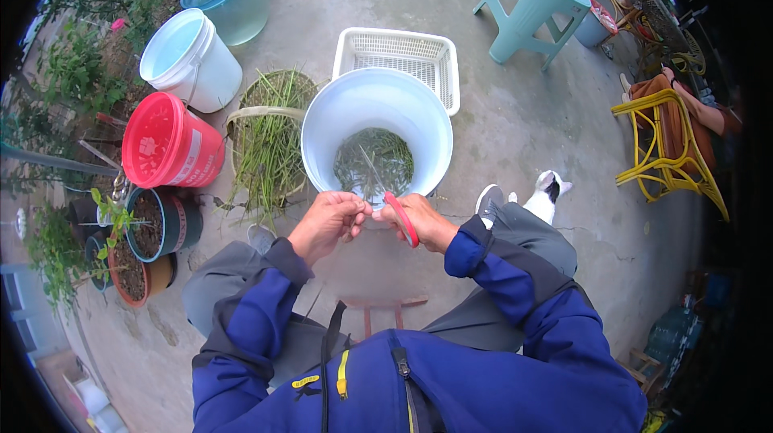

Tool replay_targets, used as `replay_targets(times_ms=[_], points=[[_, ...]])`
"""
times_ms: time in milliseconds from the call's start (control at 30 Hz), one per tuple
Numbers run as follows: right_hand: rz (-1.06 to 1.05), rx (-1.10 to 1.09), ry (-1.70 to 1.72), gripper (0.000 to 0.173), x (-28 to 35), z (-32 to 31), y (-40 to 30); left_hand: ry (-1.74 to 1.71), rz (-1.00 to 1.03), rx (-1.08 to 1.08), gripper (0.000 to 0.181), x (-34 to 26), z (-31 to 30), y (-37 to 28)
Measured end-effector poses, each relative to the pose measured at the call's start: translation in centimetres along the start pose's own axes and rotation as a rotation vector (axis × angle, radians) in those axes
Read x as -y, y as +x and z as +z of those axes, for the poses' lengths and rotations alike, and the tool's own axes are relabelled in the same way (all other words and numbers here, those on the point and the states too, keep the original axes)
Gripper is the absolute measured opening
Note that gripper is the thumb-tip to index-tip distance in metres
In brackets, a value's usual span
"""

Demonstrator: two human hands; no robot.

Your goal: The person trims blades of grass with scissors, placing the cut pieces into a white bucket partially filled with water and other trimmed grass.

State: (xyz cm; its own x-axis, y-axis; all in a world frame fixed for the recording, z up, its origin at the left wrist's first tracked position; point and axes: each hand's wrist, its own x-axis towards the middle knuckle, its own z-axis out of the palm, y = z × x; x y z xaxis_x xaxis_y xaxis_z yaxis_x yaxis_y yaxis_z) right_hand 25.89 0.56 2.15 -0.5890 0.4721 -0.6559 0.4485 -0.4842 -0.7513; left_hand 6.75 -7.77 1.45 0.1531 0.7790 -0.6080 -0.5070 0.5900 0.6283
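Observation:
Over the near rim of a white bucket (377, 92), my right hand (423, 222) grips red-handled scissors (403, 219), whose blades point away from me over the bucket. Close beside it, my left hand (330, 223) has its fingertips pinched together; a small, dark piece, perhaps a stem, shows below them. The fingertips of both hands nearly meet. Cut green stems (375, 161) lie in the bottom of the bucket. To its left, a woven basket with a handle (266, 112) holds a heap of long green stems (272, 149).
A white plastic basket (450, 71) stands behind the bucket. A red bucket (172, 143), a white pail (193, 65) and potted plants (160, 222) line the left. At right are a teal stool (537, 4), a black-and-white cat (543, 197) and a seated person (694, 107).

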Motion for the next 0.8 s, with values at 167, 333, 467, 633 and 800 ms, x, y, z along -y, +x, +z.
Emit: replay_targets(times_ms=[167,333,467,633,800], points=[[0.031,-0.026,-0.045,0.036,-0.3,-0.1,0.4,0.001,0.003,-0.008,0.019,0.1,0.0,0.2],[0.137,-0.058,-0.145,0.035,0.9,0.2,-0.4,0.024,-0.02,-0.051,0.02,0.7,-0.2,0.7],[0.165,-0.097,-0.087,0.036,1.2,0.4,-0.6,0.009,-0.004,-0.119,0.019,1.1,-0.4,1.5],[-0.002,-0.052,-0.079,0.038,-1.6,-0.2,0.4,-0.031,0.102,-0.208,0.019,0.5,-1.0,2.3],[-0.055,0.045,-0.116,0.041,-1.4,1.1,-0.9,-0.074,0.135,-0.216,0.02,-0.1,-1.0,2.3]])
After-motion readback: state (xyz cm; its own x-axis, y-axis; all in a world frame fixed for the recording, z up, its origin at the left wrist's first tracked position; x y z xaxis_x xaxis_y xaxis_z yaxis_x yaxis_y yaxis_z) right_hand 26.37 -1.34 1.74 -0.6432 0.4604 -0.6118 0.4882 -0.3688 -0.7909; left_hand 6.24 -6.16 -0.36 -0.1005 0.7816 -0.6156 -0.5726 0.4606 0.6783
